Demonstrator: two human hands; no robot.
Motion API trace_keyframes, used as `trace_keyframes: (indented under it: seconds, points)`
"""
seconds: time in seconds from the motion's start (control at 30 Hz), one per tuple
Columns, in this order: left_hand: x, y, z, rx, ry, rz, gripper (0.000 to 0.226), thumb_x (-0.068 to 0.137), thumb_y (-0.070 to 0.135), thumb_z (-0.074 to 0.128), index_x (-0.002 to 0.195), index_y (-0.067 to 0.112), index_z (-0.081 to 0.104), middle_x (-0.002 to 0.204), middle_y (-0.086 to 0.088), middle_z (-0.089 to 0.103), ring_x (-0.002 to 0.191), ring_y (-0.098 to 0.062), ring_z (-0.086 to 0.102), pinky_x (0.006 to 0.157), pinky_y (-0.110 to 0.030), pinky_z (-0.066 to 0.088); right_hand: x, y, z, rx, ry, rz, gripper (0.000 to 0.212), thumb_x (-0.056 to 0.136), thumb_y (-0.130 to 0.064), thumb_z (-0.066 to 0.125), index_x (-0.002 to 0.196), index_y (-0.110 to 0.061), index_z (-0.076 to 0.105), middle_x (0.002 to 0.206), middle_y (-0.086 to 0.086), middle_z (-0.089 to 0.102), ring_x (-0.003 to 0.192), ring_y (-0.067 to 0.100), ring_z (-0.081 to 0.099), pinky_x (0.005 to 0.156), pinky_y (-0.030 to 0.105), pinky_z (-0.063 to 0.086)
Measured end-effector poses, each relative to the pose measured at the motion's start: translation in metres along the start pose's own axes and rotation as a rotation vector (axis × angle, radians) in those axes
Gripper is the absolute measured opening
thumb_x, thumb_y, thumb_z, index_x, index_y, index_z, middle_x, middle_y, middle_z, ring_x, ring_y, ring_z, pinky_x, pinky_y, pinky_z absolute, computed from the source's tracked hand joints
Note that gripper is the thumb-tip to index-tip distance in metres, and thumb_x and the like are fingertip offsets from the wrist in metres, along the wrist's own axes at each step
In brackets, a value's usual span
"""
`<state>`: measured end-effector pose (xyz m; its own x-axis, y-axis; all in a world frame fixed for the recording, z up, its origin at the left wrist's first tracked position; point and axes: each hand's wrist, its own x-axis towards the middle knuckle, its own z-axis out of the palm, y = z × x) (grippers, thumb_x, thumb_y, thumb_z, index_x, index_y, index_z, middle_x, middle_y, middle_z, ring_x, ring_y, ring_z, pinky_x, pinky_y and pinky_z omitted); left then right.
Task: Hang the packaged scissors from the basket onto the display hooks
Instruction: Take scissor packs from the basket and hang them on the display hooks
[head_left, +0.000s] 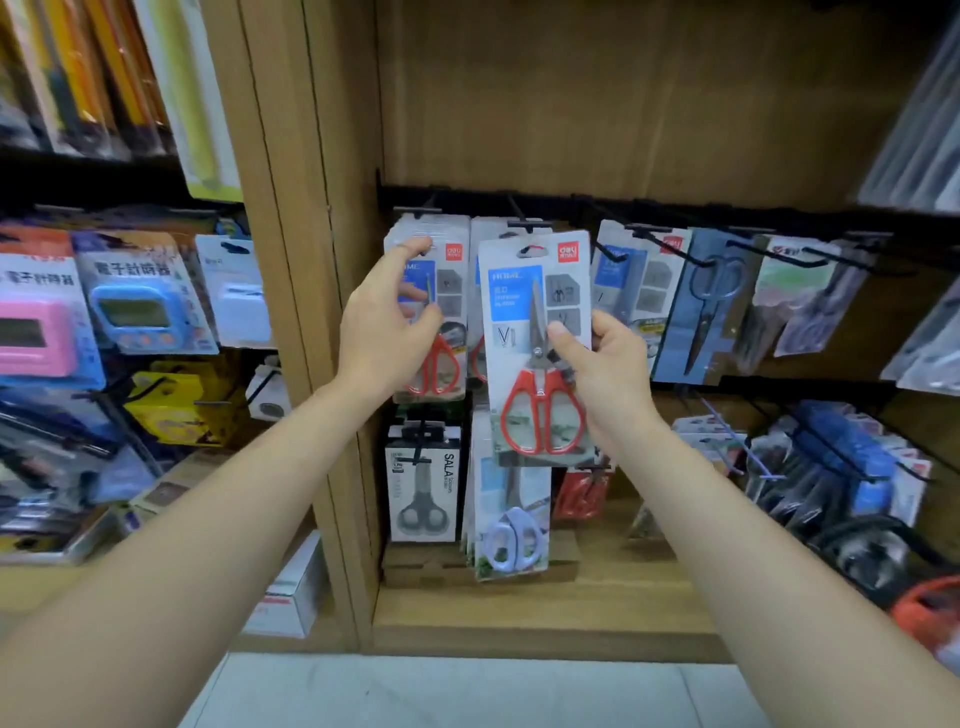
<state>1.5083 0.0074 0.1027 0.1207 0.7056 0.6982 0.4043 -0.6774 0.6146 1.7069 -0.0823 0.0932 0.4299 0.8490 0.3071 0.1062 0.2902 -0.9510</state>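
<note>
Display bay (623, 104): wood-panelled back and floor, open at the front, filling the middle and right of the view.
Wooden upright (296, 260): stands at the bay's left edge, dividing it from a neighbouring bay with a pink timer (31, 338) and a blue timer (137, 312) in packs.
Hook rail (571, 200): black, running across the bay's back panel from the left edge to the right, with hooks pointing forward.
Lower row: below the rail, near the bay's floor; a SALA pack (423, 488) with grey handles at the left edge, a pale-handled pack (511, 519) just beside it.
Dark-handled scissors pack (706, 306): hanging right of centre on the rail, tilted.
Hanging stack (447, 291): red-handled scissors packs on the leftmost hook, close to the bay's left edge.
Packaged scissors (524, 364): red handles, blue label, upright, held in front of the second hook (527, 224) just right of the hanging stack; hang hole at the top close under that hook's tip, threaded or not cannot be told.
Left hand (384, 332): grips the hanging stack, forefinger on its top edge, thumb across its face.
Right hand (608, 374): pinches the packaged scissors at the right edge, thumb on the front near the blades, fingers behind.
</note>
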Motion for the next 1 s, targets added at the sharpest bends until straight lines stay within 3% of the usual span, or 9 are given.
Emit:
trace_keyframes:
  seconds: [0.23, 0.43, 0.5, 0.57, 0.67, 0.8, 0.9, 1.0]
  points:
    - [-0.001, -0.003, -0.002, -0.093, -0.03, -0.018, 0.065, 0.089, 0.005, 0.066, 0.147, 0.03, 0.05, 0.142, 0.023, 0.053, 0.091, -0.007, 0.067, 0.088, -0.038, 0.059, 0.02, 0.005, 0.005, -0.015, 0.058, 0.071, 0.02, 0.1, -0.015, 0.065, 0.119, -0.013, 0.071, 0.108, 0.004, 0.079, 0.094, 0.021, 0.077, 0.084, 0.049, 0.064]
    - [-0.003, -0.003, -0.001, -0.107, -0.05, -0.009, 0.068, 0.089, 0.004, 0.068, 0.149, 0.03, 0.047, 0.143, 0.027, 0.048, 0.09, -0.009, 0.066, 0.085, -0.04, 0.06, 0.045, 0.004, 0.02, -0.101, 0.072, 0.092, 0.019, 0.1, -0.015, 0.067, 0.118, -0.013, 0.071, 0.107, 0.006, 0.078, 0.088, 0.02, 0.078, 0.076, 0.04, 0.065]
    - [-0.003, -0.003, -0.001, -0.089, -0.058, -0.022, 0.07, 0.089, 0.004, 0.069, 0.149, 0.031, 0.045, 0.14, 0.031, 0.046, 0.089, -0.008, 0.066, 0.085, -0.039, 0.061, 0.061, 0.007, 0.03, -0.159, 0.097, 0.099, 0.012, 0.1, -0.015, 0.067, 0.111, -0.013, 0.072, 0.104, 0.007, 0.078, 0.087, 0.021, 0.077, 0.074, 0.038, 0.065]
    - [-0.003, -0.002, -0.002, -0.069, -0.066, -0.033, 0.072, 0.088, 0.005, 0.069, 0.149, 0.035, 0.044, 0.13, 0.041, 0.044, 0.087, -0.006, 0.065, 0.084, -0.038, 0.06, 0.077, 0.011, 0.039, -0.216, 0.134, 0.123, 0.004, 0.098, -0.016, 0.069, 0.095, -0.019, 0.07, 0.1, 0.008, 0.077, 0.09, 0.027, 0.076, 0.08, 0.045, 0.064]
    - [-0.005, -0.001, -0.004, -0.054, -0.094, -0.052, 0.075, 0.087, 0.006, 0.068, 0.147, 0.041, 0.042, 0.121, 0.046, 0.046, 0.085, -0.004, 0.065, 0.084, -0.039, 0.06, 0.099, 0.021, 0.042, -0.341, 0.202, 0.156, 0.014, 0.097, -0.026, 0.071, 0.091, -0.013, 0.07, 0.098, 0.012, 0.075, 0.094, 0.033, 0.071, 0.088, 0.051, 0.06]
    - [-0.007, 0.003, -0.007, -0.053, -0.119, -0.056, 0.084, 0.089, 0.009, 0.071, 0.156, 0.041, 0.032, 0.133, 0.032, 0.051, 0.093, -0.003, 0.063, 0.084, -0.036, 0.06, 0.092, 0.027, 0.026, -0.441, 0.162, 0.159, 0.025, 0.094, -0.028, 0.075, 0.105, -0.007, 0.07, 0.103, 0.012, 0.072, 0.099, 0.026, 0.068, 0.089, 0.038, 0.057]
    - [-0.02, 0.003, -0.005, -0.056, -0.083, -0.027, 0.088, 0.092, 0.012, 0.069, 0.163, 0.034, 0.023, 0.149, 0.025, 0.043, 0.114, 0.013, 0.054, 0.096, -0.033, 0.054, 0.053, 0.025, -0.012, -0.534, 0.089, 0.04, 0.036, 0.094, -0.025, 0.076, 0.125, -0.009, 0.067, 0.119, 0.005, 0.069, 0.109, 0.018, 0.063, 0.093, 0.027, 0.05]
    - [-0.054, 0.003, 0.014, -0.01, 0.022, 0.069, 0.081, 0.092, 0.012, 0.069, 0.161, 0.024, 0.029, 0.158, 0.004, 0.045, 0.136, -0.013, 0.051, 0.105, -0.037, 0.051, -0.005, 0.027, -0.069, -0.664, 0.009, -0.043, 0.028, 0.094, -0.026, 0.075, 0.119, -0.012, 0.071, 0.11, -0.001, 0.071, 0.099, 0.011, 0.066, 0.089, 0.019, 0.05]
